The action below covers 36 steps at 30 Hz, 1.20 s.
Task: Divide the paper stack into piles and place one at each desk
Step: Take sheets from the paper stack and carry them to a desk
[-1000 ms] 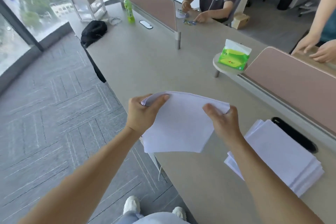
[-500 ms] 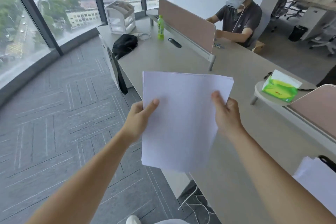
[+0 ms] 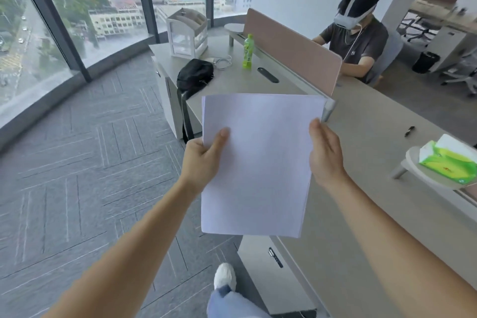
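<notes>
A thin pile of white paper (image 3: 258, 162) hangs in the air in front of me, held flat and upright over the near edge of the long beige desk (image 3: 366, 142). My left hand (image 3: 204, 160) grips its left edge with the thumb on top. My right hand (image 3: 326, 155) grips its right edge. The larger paper stack is out of view.
A pink divider (image 3: 291, 51) splits the far desk, where a person in a headset (image 3: 356, 36) sits. On the near side of it lie a black bag (image 3: 193, 76), a green bottle (image 3: 248, 51) and a white drawer box (image 3: 187, 33). A tissue pack (image 3: 449, 160) sits on a small shelf at right. Grey carpet lies to the left.
The paper pile came up off the desk and now stands upright between both hands. My view swung left and forward along the desk, so the big stack left the frame.
</notes>
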{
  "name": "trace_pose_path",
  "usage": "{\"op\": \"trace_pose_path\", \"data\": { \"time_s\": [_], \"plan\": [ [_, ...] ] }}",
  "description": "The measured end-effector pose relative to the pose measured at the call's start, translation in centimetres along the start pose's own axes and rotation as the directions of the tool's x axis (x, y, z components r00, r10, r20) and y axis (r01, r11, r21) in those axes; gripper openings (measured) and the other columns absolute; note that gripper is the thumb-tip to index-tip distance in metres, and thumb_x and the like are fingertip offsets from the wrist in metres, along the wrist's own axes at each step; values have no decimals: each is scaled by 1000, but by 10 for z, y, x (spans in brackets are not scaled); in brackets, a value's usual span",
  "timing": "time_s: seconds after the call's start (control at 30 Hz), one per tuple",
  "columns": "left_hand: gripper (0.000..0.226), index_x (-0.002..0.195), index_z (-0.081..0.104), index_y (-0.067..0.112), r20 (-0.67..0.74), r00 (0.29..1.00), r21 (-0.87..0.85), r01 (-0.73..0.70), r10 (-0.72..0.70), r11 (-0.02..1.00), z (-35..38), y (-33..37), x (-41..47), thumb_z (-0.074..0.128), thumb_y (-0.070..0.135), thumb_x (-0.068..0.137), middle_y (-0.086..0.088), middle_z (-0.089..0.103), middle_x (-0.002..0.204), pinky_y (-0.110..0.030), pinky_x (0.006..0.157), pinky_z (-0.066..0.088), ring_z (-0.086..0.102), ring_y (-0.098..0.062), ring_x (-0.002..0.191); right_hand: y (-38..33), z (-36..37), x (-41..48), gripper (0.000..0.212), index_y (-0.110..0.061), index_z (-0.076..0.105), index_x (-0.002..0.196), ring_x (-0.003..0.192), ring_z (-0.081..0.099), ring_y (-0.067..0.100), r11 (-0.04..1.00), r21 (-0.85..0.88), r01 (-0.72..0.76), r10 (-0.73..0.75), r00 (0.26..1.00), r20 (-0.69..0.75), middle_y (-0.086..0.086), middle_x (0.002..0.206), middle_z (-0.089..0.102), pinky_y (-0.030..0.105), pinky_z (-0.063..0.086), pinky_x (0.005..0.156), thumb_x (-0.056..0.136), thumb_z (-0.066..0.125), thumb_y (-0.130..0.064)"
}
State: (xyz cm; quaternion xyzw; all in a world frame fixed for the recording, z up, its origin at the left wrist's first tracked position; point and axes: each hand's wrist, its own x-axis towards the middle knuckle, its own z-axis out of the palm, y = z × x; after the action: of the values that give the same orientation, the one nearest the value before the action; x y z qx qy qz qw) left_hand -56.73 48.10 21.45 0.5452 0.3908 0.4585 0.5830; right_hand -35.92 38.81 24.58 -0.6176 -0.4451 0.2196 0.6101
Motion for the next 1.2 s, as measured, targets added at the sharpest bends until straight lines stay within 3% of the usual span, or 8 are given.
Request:
{"op": "trace_pose_path", "data": {
  "time_s": [0.1,0.23,0.37,0.47,0.73,0.93,1.07,1.2],
  "plan": [
    [68,51,32,0,-21,1000,-31,-21,20,999,-4,-6,42,68,42,89,-3,35,56,-28,51,33,38,-17,52,15,28,36,37,-22,24,69,59,21,5,998,18,62,-61,996,-65,-15,63,24,22,22,57,104,35,-28],
    [44,60,61,-2,-35,997,-40,-67,65,997,3,-10,109,74,37,78,3,64,62,-29,56,51,62,-13,59,44,51,92,34,-22,46,72,62,45,-2,987,126,99,-82,987,-138,-20,63,49,18,40,64,105,38,-20],
    [22,58,74,22,-29,995,42,-99,101,994,17,-11,186,76,25,80,14,71,66,-24,58,54,65,-3,62,66,60,155,26,-28,71,95,95,69,15,954,300,30,10,991,-132,-11,96,75,34,56,86,87,58,-48],
    [35,63,71,5,-14,988,102,-150,153,983,26,-10,239,80,36,77,6,67,65,-27,57,51,62,-8,61,78,59,202,44,-34,77,91,99,70,13,922,352,-161,173,985,-3,-11,98,76,35,56,90,68,71,-71],
    [28,54,73,25,76,992,152,-116,105,982,59,-34,356,79,47,71,10,64,60,-27,55,49,60,-9,57,116,63,279,14,-33,78,81,91,74,17,911,241,-334,352,936,-32,-2,95,78,34,57,80,79,75,-46],
    [46,61,68,2,253,965,100,-100,72,990,80,-70,455,78,47,63,-5,61,69,-29,60,47,57,-12,61,166,94,328,4,-19,75,90,85,74,6,886,330,-325,429,846,-318,-10,88,78,18,55,69,86,76,-20],
    [14,51,71,30,442,897,143,-59,-11,988,92,-90,548,83,31,59,18,66,59,-24,59,49,58,0,58,197,126,383,52,-10,72,104,90,74,9,893,336,-298,440,733,-519,-5,96,78,25,55,75,64,85,-41],
    [31,60,74,43,608,793,129,-60,-31,990,91,-109,640,81,14,69,27,68,63,-14,63,51,61,12,63,222,172,441,62,-11,69,110,93,73,10,896,315,-314,445,634,-633,-2,101,77,31,59,83,61,84,-45]
  ]
}}
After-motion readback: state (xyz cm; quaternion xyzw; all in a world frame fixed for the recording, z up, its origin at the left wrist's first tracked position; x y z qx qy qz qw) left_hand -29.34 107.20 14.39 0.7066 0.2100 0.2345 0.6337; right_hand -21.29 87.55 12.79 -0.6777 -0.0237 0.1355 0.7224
